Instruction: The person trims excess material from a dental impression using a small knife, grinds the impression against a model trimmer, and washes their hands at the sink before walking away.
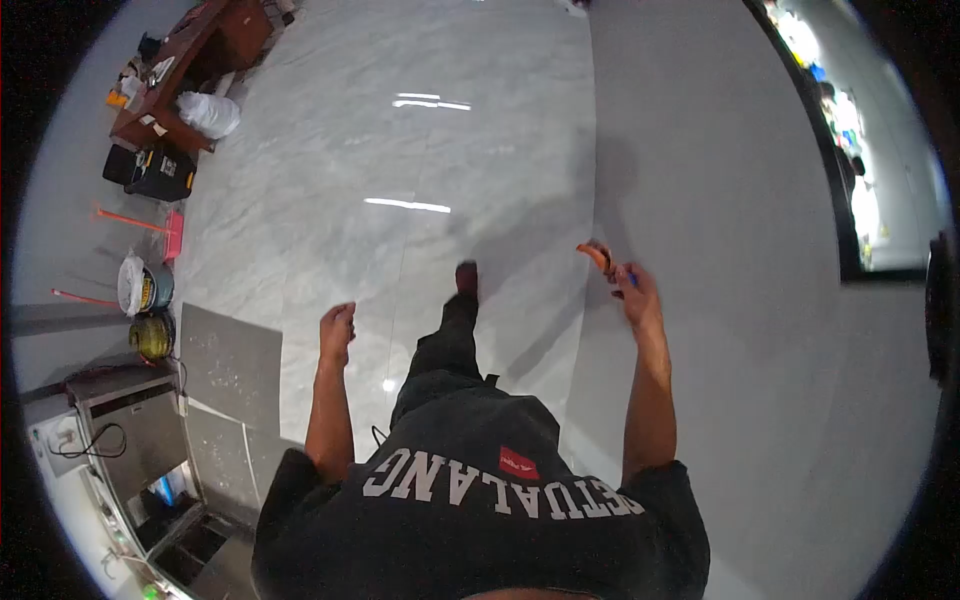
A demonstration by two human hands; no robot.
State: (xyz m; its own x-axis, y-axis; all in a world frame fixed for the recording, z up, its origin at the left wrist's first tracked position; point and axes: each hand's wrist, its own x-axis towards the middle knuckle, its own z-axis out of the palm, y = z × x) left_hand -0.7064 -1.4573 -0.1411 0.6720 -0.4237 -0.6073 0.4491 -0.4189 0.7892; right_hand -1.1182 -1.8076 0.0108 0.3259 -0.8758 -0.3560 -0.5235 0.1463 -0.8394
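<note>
My right hand (634, 294) is out ahead on the right, beside the grey wall, with its fingers closed around a small curved orange thing (597, 257). A bit of blue shows at the fingers; the exact kind of the held thing is too small to tell. On the other side, my left hand (338, 333) hangs over the pale floor (330, 250) with its fingers curled in. Nothing shows in it. One foot (466, 278) is forward between the hands.
Along the left wall stand a brown desk (185, 75), a white bag (209, 114), a black box (162, 172), a pink dustpan (174, 235), a bucket (148, 285) and a green gas cylinder (152, 336). A kitchen counter (125, 385) is at lower left. A dark-framed window (845, 230) is on the right.
</note>
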